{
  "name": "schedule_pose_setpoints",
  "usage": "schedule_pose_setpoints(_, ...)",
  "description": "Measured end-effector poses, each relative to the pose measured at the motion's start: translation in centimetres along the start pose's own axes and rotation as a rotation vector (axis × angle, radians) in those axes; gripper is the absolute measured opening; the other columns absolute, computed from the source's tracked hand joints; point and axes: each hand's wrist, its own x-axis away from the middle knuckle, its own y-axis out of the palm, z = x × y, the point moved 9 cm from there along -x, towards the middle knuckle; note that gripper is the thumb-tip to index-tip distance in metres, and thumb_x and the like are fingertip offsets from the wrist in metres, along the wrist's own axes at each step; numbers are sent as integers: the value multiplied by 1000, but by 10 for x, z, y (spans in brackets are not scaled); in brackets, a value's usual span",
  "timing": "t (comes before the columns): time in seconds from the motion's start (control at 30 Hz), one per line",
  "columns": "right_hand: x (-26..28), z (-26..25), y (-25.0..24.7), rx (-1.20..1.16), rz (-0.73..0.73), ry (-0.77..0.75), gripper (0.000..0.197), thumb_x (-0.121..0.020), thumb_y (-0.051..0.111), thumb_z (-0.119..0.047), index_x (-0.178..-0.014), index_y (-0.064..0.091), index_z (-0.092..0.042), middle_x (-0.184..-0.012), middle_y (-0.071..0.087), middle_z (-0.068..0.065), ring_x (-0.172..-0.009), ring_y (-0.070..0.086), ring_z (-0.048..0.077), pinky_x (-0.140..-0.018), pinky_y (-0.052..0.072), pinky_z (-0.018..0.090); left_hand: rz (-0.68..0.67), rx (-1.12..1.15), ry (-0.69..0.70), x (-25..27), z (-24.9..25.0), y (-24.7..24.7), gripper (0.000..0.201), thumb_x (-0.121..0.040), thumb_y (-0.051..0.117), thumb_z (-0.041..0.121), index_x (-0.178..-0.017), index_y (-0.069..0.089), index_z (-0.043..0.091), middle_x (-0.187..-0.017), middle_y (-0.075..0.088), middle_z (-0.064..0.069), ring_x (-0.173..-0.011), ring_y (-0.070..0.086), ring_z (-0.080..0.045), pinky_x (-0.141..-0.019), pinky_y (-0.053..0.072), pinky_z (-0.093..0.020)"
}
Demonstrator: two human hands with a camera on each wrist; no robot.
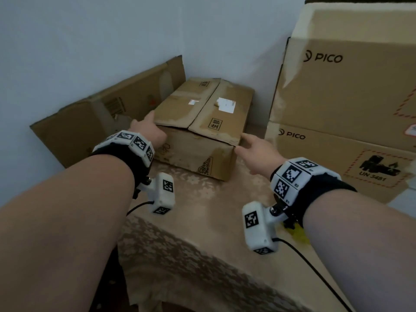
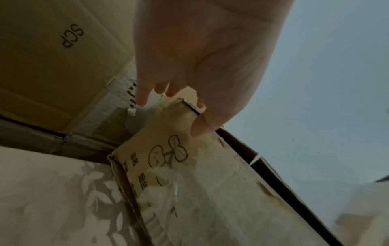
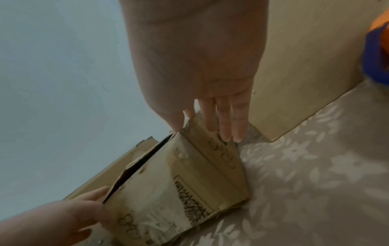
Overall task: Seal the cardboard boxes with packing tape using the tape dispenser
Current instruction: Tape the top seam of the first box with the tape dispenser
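A small cardboard box is set on the patterned worktop, its two top flaps closed along a centre seam and slightly lifted at the near edge. The left hand is placed at the box's near left top corner, fingers straight and spread, the thumb laid on the front face just under the flap edge. The right hand is placed at the near right corner, fingers straight and close together along the box's right side, the thumb at the corner edge. Nothing is clamped by either hand.

Beyond the left fingers a flattened carton is leaned against the wall, just beside the box. To the right of the right fingers stacked PICO cartons are stood, leaving a narrow gap of worktop. Bare worktop is left in front of the box, beneath both wrists.
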Motion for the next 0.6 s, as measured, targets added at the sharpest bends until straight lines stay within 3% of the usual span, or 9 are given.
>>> schedule_pose_setpoints(0.1, 1, -8, 11, -120, -28, -28, 60, -98, 45, -36, -152, 21, -32, -150, 38, 1, -124, 49, 23, -98, 49, 40, -79, 79, 17, -3, -3, 2, 80, -89, 57, 16, -152, 12, 34, -151, 30, -12, -127, 42, -35, -88, 42, -32)
schedule_pose_setpoints(0.17, 4, -9, 12, -162, -29, -16, 59, -97, 46, -36, -152, 23, -33, -151, 36, -1, -127, 46, 23, -99, 49, 41, -95, 102, 38, 0, -1, -1, 76, -89, 59, 14, -152, 19, 30, -153, 28, -10, -131, 38, -32, -92, 40, -32)
schedule_pose_setpoints(0.3, 13, 0, 4, -245, -13, 61, 54, -98, 46, -38, -148, 30, -31, -144, 43, 1, -111, 54, 24, -75, 55, 34, -102, 39, 78, 18, 4, -8, 66, -91, 54, 11, -150, 27, 21, -151, 34, -9, -131, 40, -29, -99, 39, -32)
schedule_pose_setpoints(0.4, 28, 10, -11, -225, 23, 106, 52, -97, 46, -42, -146, 33, -29, -140, 46, 4, -106, 56, 24, -72, 54, 32, -139, 23, 69, 39, 4, -11, 66, -92, 50, 12, -151, 22, 20, -147, 42, -8, -120, 53, -29, -93, 51, -38)
schedule_pose_setpoints(0.5, 41, 26, -21, -242, 39, 166, 52, -95, 50, -45, -143, 37, -29, -139, 45, 5, -109, 54, 26, -76, 55, 35, -326, 134, -19, 67, 0, 4, 64, -96, 44, 8, -152, 15, 17, -126, 59, -22, -100, 66, -35, -77, 56, -39)
schedule_pose_setpoints(0.6, 59, 43, -28, -270, 36, 215, 51, -95, 52, -42, -142, 39, -27, -138, 47, 7, -109, 52, 27, -82, 54, 38, -508, 117, -55, 108, 1, 19, 39, -95, 40, 11, -132, 42, -2, -103, 68, -28, -95, 68, -37, -74, 57, -37)
